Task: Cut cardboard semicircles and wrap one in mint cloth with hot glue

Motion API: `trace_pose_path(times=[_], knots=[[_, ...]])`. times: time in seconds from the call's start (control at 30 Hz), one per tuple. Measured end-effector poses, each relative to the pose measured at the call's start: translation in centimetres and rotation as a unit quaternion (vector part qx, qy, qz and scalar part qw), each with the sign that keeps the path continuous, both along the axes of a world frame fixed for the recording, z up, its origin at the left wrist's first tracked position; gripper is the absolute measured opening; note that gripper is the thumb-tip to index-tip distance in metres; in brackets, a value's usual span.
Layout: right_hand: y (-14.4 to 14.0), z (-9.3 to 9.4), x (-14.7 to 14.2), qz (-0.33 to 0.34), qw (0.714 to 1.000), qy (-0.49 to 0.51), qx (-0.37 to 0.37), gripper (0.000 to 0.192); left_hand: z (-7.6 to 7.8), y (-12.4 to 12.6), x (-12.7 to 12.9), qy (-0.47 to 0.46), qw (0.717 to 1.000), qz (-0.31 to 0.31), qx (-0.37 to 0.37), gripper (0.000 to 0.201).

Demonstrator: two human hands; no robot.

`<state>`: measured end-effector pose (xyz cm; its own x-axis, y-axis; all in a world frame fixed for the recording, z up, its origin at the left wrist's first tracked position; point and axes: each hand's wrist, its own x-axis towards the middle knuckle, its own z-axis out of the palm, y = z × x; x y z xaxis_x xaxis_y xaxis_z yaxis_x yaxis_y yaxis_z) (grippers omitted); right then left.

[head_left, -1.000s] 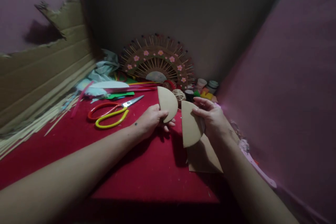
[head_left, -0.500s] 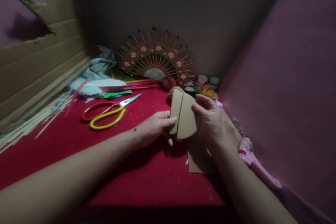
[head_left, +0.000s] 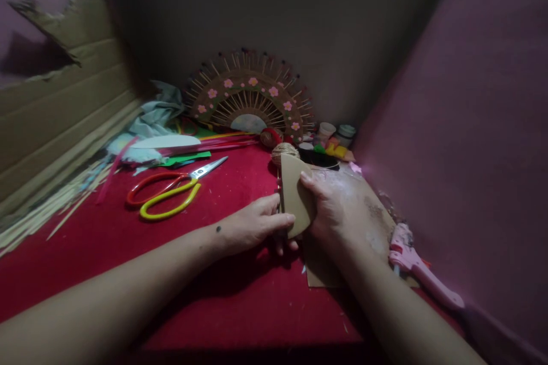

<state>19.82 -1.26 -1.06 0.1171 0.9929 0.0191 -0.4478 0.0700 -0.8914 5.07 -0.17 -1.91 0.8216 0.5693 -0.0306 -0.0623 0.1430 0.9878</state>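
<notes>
Head view: both hands (head_left: 299, 217) grip upright cardboard half-discs (head_left: 295, 199), curved edge downward.

Tan cardboard piece (head_left: 295, 199) — red tabletop (head_left: 240, 182)

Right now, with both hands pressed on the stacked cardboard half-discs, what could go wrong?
The cardboard half-discs are pinched between the left hand and right hand above the red cloth; uneven pressure might slide their edges out of line. The pink glue gun lies close beside the right forearm, so a backward elbow move could knock it. The scissors lie with blades toward the hands, perhaps a snag when reaching left.
</notes>
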Motion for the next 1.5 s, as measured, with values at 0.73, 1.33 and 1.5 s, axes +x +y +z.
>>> trace_pose_path(times=[0.73,1.33,1.5], knots=[[-1.7,0.3,0.7,0.343,0.937,0.045,-0.055,0.047,3.6,2.1,-2.5,0.112,0.954,0.174,0.219,0.028],[-0.5,-0.5,1.3,0.339,0.929,0.104,-0.109,0.033,1.3,3.3,-2.2,0.189,0.889,0.278,0.311,0.035],[-0.4,-0.4,1.7,0.341,0.929,0.089,-0.115,0.034,0.9,3.5,-2.3,0.207,0.878,0.273,0.334,0.034]])
